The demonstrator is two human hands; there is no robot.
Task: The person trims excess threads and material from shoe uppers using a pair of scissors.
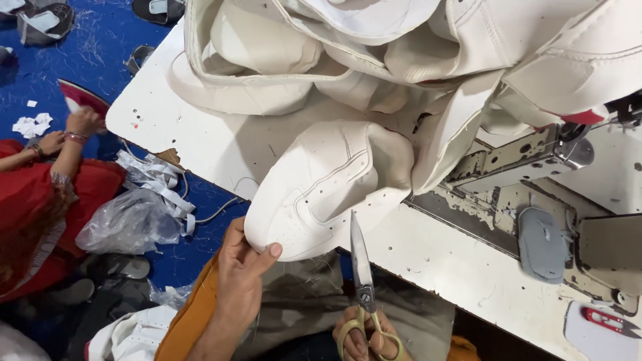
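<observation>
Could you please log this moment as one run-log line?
left hand: pinches white leather shoe upper edge | right hand: holds yellow-handled steel scissors, blades at upper | surface: white sewing table

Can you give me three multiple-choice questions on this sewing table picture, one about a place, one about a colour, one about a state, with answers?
1. Where does the small red thread snipper lie?
A. at the table's lower right
B. on the blue floor
C. on the pile of shoe uppers

2. What colour are the handles of the scissors?
A. red
B. pale yellow
C. black

3. How do the scissor blades stand?
A. wide open
C. closed, pointing up
B. folded under the table

Answers: 1 A, it rests on a white patch by the sewing machine. 2 B, the loops around the right hand fingers are yellowish. 3 C, the blades meet beside the white shoe upper pinched by the left hand.
</observation>
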